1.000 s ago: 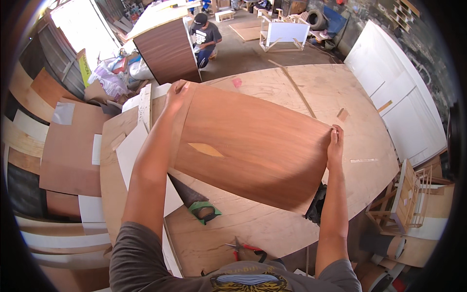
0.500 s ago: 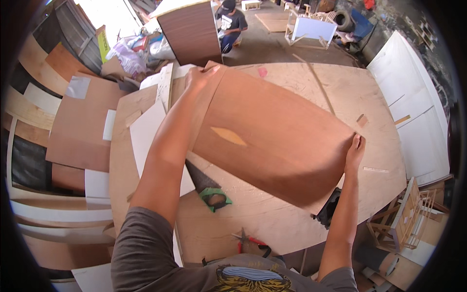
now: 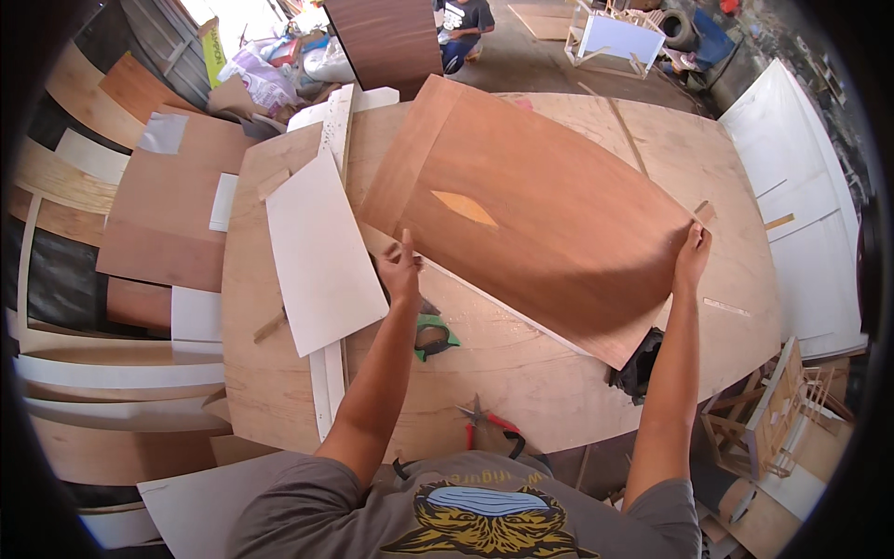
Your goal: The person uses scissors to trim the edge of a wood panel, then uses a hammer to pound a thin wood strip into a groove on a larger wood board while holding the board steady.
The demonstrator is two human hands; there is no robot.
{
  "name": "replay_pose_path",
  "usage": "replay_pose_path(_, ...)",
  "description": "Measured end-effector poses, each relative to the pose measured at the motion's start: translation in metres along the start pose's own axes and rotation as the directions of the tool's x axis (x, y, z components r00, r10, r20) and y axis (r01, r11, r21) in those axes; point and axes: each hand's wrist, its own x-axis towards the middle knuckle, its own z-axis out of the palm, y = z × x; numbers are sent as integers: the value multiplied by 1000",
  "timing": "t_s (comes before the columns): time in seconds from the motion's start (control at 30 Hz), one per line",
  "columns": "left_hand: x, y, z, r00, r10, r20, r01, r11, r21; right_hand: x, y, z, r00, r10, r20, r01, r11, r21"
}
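A large reddish-brown plywood panel (image 3: 549,214) lies slanted over the worktable, with a pale leaf-shaped patch on its face and a white edge along its near side. My right hand (image 3: 691,256) pinches its right corner. Close by the panel's near left edge is my left hand (image 3: 400,268), fingers apart and one finger raised; no grip on the panel shows. A white rectangular board (image 3: 326,253) rests to the left of that hand. Below the panel sit a dark object in green wrapping (image 3: 435,337) and red-handled pliers (image 3: 481,421). A black object (image 3: 640,368) is partly hidden under the near right corner.
Long white strips (image 3: 337,130) run along the table's left side. Stacked boards (image 3: 168,205) stand left of the pale worktable (image 3: 372,401). Small wooden frames (image 3: 768,410) are at the lower right, white panels (image 3: 792,214) at the right. Another person (image 3: 463,28) crouches beyond the table.
My left hand has let go of the panel's far left corner and come back to its near edge. The white board at left now shows more fully. My right hand keeps its corner.
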Motion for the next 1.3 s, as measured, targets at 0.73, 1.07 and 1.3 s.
replay_pose_path(0.73,-15,12,-10,804,-157,573,429,821,-377,-23,-29,-8,1000,-22,-20,21,1000,-17)
replay_pose_path(1.07,-62,47,-75,708,-100,699,653,471,-593,-90,-14,-43,995,-2,97,24,974,-224)
replay_pose_path(1.3,-86,30,-161,739,-115,663,649,386,-656,-229,-107,-15,835,-215,507,495,695,-521)
